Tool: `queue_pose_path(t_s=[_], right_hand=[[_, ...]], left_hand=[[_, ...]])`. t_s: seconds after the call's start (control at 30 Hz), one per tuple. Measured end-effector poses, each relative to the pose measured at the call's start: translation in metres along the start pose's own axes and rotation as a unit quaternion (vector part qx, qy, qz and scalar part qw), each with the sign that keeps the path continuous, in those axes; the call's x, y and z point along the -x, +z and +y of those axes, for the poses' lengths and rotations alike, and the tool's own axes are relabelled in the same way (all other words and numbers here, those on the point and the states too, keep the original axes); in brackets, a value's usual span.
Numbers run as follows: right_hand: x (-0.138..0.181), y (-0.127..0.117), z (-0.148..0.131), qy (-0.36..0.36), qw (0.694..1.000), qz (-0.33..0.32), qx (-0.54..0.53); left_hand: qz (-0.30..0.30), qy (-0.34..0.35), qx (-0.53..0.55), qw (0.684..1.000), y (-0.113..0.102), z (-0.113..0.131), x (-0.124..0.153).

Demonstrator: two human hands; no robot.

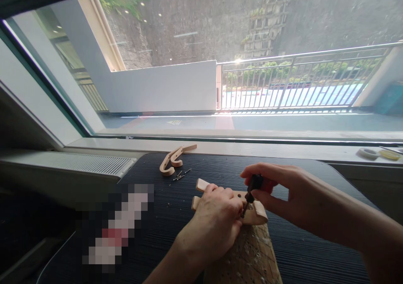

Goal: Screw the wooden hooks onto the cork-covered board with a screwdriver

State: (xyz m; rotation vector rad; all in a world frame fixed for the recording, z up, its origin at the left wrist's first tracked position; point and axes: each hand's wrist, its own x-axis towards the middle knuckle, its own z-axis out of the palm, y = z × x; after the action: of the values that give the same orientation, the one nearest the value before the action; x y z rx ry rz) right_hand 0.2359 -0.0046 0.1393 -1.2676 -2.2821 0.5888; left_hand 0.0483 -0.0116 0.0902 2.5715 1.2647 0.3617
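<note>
My right hand (267,185) is closed round the dark handle of a screwdriver (249,198), which points down at a pale wooden piece with a curved end (256,217). My left hand (217,214) presses over the wooden pieces and grips them, its fingertips close to the screwdriver's tip. Two straight wooden ends (203,185) stick out to the left of that hand. A dark round hole shows in the wood beside the screwdriver. Under the pieces lies a worn, scarred wooden board (252,254). The exact spot where the tip meets the wood is partly hidden by my fingers.
Two more hook-shaped wooden pieces (170,160) lie at the back of the black table (302,183), with several screws (179,175) just in front. On the window sill (283,150) at the right sit rolls of tape (368,153). A blurred patch covers the table's left side.
</note>
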Motion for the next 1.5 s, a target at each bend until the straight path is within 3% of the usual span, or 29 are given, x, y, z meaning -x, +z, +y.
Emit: queue_pose_path(t_s=[1.5], right_hand=[[-0.0036,-0.0039,-0.0012,-0.040,0.999,0.035,-0.002]], left_hand=[[0.003,-0.002,0.011,1.000,0.0004,-0.0008,0.0000]])
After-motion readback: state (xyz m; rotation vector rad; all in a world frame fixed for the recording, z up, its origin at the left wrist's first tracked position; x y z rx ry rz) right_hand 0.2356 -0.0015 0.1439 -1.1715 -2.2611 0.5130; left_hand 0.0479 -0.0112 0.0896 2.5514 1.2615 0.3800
